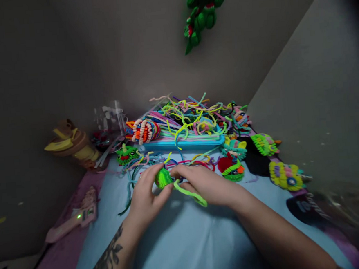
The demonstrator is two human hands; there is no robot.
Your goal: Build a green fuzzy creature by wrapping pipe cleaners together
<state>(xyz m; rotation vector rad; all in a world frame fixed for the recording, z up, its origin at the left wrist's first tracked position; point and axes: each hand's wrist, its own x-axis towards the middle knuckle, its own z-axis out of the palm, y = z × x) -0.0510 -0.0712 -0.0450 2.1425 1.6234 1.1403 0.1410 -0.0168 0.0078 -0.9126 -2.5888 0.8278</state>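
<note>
Head view shows two bare hands at work over a table covered with a light blue sheet (pixel 174 241). The left hand (pixel 148 186) is curved, with thumb and fingers closed around a small bright green fuzzy piece (pixel 163 178), which is near the middle of the table. The right hand (pixel 201 182) has its fingers bent close together at the right side of this piece; I cannot tell how firmly they pinch it. A loose light green fuzzy strand (pixel 190 194) curves from there toward the near side, below the right hand.

At the right edge lies a flat black item with pale lettering (pixel 307 208); the letters are too blurred to be read.

Beyond the hands stands a long blue plastic tray (pixel 186 144), filled with straight fuzzy stems in pastel colours (pixel 185 135), and tangled yellow-green strands (pixel 178 118) lie over them. At the far left, a clear plastic container (pixel 118 114) stands among small things which are not clear to see.

A green fuzzy figure with a horn (pixel 127 155) sits left of the tray, and a red and green fuzzy figure (pixel 232 169) sits to the right of the hands. On the left side lies a pink plastic device (pixel 73 224) with a lit green light.
</note>
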